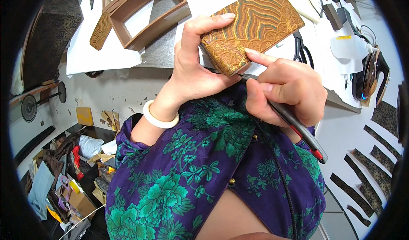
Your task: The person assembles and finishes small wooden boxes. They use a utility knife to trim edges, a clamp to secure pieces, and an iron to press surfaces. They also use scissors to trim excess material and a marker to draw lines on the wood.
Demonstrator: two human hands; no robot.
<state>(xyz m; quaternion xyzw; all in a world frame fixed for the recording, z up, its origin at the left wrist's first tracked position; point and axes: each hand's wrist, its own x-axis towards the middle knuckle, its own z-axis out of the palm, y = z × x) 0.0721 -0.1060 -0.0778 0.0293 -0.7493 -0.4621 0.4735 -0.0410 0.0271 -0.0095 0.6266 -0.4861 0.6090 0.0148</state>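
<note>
A white desk (106,91) fills the upper half of the view, its surface flecked with small paper scraps. At eleven o'clock a brown wooden frame (145,14) lies on a white sheet (98,52). Dark patterned strips (366,172) line the desk at four o'clock. At eight o'clock the floor holds a heap of offcuts and bags (64,176). Bright, even light falls from above.

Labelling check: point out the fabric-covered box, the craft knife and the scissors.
fabric-covered box (255,25), head view, patterned top face.
craft knife (298,127), head view, dark handle below the right hand.
scissors (301,50), head view, black handles.
</note>
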